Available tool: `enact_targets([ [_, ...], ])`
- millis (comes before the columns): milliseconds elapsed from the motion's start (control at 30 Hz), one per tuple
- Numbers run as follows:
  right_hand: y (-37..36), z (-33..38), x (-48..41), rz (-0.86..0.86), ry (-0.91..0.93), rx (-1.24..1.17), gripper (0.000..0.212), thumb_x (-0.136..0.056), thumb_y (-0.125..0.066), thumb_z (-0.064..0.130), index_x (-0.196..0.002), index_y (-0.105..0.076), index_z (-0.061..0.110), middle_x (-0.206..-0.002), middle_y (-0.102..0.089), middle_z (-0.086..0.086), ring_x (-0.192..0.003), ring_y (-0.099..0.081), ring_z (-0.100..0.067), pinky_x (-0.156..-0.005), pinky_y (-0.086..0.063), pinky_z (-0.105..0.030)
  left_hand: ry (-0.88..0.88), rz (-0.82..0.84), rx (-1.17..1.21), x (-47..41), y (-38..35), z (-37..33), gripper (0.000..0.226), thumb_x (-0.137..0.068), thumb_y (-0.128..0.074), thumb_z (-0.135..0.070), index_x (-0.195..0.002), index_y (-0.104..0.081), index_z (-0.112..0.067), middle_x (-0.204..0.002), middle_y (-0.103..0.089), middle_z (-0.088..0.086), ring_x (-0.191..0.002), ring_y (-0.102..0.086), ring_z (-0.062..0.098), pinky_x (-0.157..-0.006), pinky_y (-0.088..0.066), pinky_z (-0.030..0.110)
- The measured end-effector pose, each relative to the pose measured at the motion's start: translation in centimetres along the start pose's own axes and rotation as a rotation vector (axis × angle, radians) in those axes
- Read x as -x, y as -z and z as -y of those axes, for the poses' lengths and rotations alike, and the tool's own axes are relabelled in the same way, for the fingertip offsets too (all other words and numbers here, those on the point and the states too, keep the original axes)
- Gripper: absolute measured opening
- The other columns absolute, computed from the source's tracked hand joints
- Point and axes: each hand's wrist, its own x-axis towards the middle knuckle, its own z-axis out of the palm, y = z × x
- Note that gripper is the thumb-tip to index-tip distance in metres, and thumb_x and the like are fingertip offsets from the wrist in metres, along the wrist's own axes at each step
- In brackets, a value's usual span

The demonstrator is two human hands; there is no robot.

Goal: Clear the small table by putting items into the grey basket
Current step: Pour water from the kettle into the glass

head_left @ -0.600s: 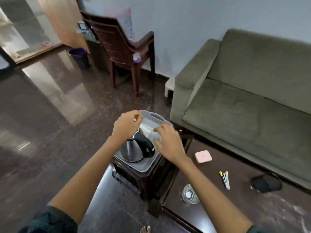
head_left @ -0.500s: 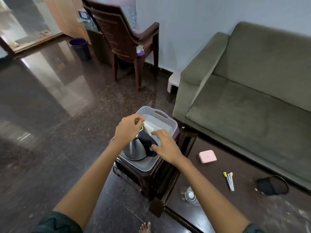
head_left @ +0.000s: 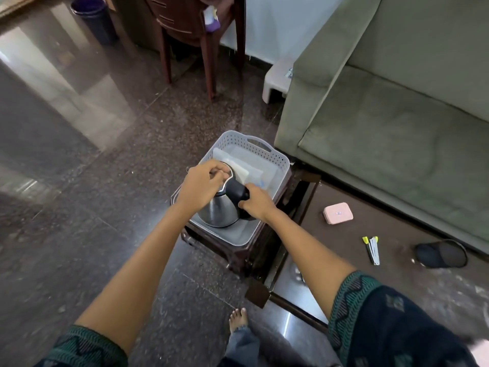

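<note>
Steel kettle (head_left: pixel 219 209) is standing upright in the near end of the grey basket (head_left: pixel 267 160). Right hand (head_left: pixel 258 201) is gripping its black handle; left hand (head_left: pixel 202 185) is pinching the lid. Pink case (head_left: pixel 338 213) is lying on the table (head_left: pixel 397 260) to the right.

A steel kettle (head_left: pixel 217 211) stands in a grey basket (head_left: pixel 275 157) on a small stool (head_left: pixel 238 256). The left hand (head_left: pixel 201 187) covers its lid; the right hand (head_left: pixel 258 201) grips its black handle.

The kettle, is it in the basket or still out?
In. The steel kettle stands upright on the grey basket's floor, with the basket walls around it and both hands on it.
</note>
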Motion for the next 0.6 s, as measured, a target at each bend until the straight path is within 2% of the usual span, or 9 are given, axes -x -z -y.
enact_targets([
  [100, -0.4, 0.0, -0.6, -0.007, -0.053, -0.061, 0.026, -0.077, -0.064, 0.010, -0.096, -0.048, 0.004, -0.102, -0.058, -0.019, -0.092, -0.055, -0.033, -0.070, -0.040, -0.032, 0.018, 0.020, 0.013, 0.0, 0.2, 0.8, 0.023, -0.087, -0.046, -0.005, -0.088, -0.064, -0.020, -0.080, -0.066, -0.007, -0.082, -0.066, 0.017, -0.078, -0.050, 0.023],
  [233, -1.0, 0.2, -1.2, -0.036, -0.155, -0.219, 0.034, -0.072, -0.068, 0.004, -0.104, -0.059, -0.002, -0.091, -0.057, -0.014, -0.082, -0.054, -0.027, -0.063, -0.039, -0.027, 0.033, 0.037, 0.011, 0.3, 0.5, 1.7, 0.023, -0.086, -0.047, -0.009, -0.085, -0.063, -0.025, -0.084, -0.068, -0.003, -0.087, -0.067, 0.020, -0.090, -0.051, 0.036],
  [300, -1.4, 0.1, -1.1, -0.076, -0.150, -0.302, 0.025, -0.069, -0.066, -0.001, -0.094, -0.059, 0.000, -0.084, -0.055, -0.013, -0.077, -0.052, -0.024, -0.052, -0.036, -0.024, 0.027, 0.040, 0.001, 0.5, 0.6, 1.9, 0.024, -0.085, -0.048, -0.011, -0.082, -0.063, -0.030, -0.087, -0.069, -0.002, -0.089, -0.067, 0.019, -0.092, -0.050, 0.038],
  [367, -1.8, -0.2, -0.8, -0.116, -0.121, -0.348, 0.020, -0.067, -0.064, -0.005, -0.081, -0.054, 0.005, -0.078, -0.053, -0.012, -0.074, -0.050, -0.023, -0.048, -0.033, -0.023, 0.010, 0.039, -0.005, 0.7, 0.6, 2.1, 0.024, -0.085, -0.049, -0.013, -0.081, -0.063, -0.032, -0.086, -0.070, -0.003, -0.090, -0.067, 0.018, -0.093, -0.050, 0.038],
  [433, -2.0, -0.1, -0.5, -0.162, -0.099, -0.392, 0.021, -0.066, -0.064, -0.006, -0.079, -0.054, 0.007, -0.076, -0.054, -0.012, -0.072, -0.050, -0.023, -0.053, -0.036, -0.025, -0.011, 0.033, -0.013, 0.8, 0.6, 2.3, 0.022, -0.086, -0.049, -0.011, -0.085, -0.064, -0.028, -0.083, -0.069, -0.006, -0.088, -0.066, 0.008, -0.090, -0.049, 0.031],
  [533, -1.5, 0.4, 0.2, -0.205, -0.080, -0.455, 0.021, -0.066, -0.063, -0.008, -0.080, -0.057, 0.007, -0.076, -0.055, -0.011, -0.072, -0.051, -0.023, -0.060, -0.039, -0.027, -0.081, -0.016, -0.001, 1.2, 1.0, 1.8, 0.027, -0.088, -0.047, -0.006, -0.089, -0.064, -0.027, -0.084, -0.067, -0.011, -0.079, -0.059, -0.013, -0.078, -0.044, 0.013],
  [600, -0.6, 0.6, 1.1, -0.217, -0.045, -0.482, 0.023, -0.066, -0.063, -0.008, -0.070, -0.051, 0.011, -0.069, -0.052, -0.008, -0.069, -0.049, -0.023, -0.055, -0.038, -0.026, -0.173, -0.076, -0.002, 1.4, 1.6, 1.0, 0.030, -0.087, -0.046, -0.001, -0.090, -0.065, -0.025, -0.089, -0.065, -0.013, -0.085, -0.057, -0.009, -0.080, -0.043, 0.010],
])
